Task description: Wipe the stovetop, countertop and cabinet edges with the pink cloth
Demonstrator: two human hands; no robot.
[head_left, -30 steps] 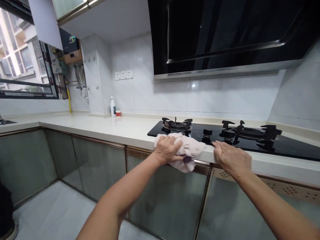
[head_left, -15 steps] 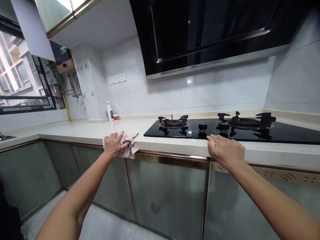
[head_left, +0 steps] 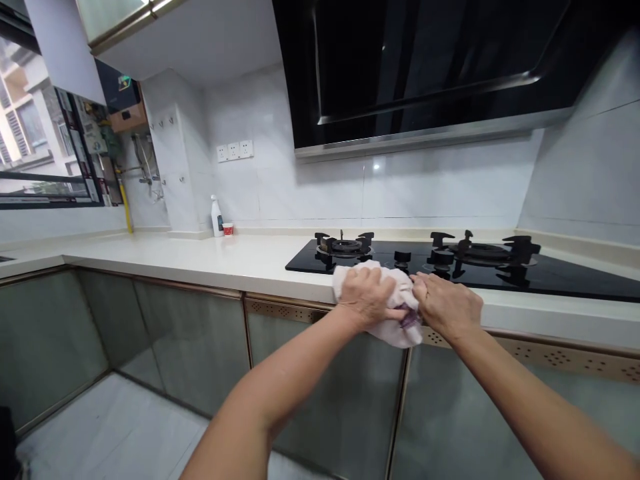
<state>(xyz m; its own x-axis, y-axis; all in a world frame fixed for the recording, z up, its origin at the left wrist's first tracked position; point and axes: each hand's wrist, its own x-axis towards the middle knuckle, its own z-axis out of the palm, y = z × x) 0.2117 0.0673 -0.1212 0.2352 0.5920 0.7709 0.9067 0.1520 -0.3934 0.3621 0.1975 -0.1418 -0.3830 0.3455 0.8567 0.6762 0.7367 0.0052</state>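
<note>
My left hand (head_left: 365,297) is closed around a bunched pale pink cloth (head_left: 381,332) with a purple patch. It presses the cloth against the front edge of the white countertop (head_left: 270,267), just in front of the black gas hob (head_left: 300,259). Close by on the right, my right hand (head_left: 447,305) lies at the same edge with its fingers curled in. Its fingertips meet the side of the cloth, and whatever is under them is hidden. Two hob knobs (head_left: 402,259) sit right behind the hands.
A black range hood (head_left: 420,67) hangs over the hob. A white bottle (head_left: 217,219) and a small red-and-white cup (head_left: 228,229) stand against the back wall. Greenish cabinet doors (head_left: 190,347) run below the counter. The left burner (head_left: 345,247) carries raised black supports.
My left hand has slid the cloth rightward along the counter edge, from left of the hob up to my right hand. My right hand has stayed nearly in place. The view has shifted slightly.
</note>
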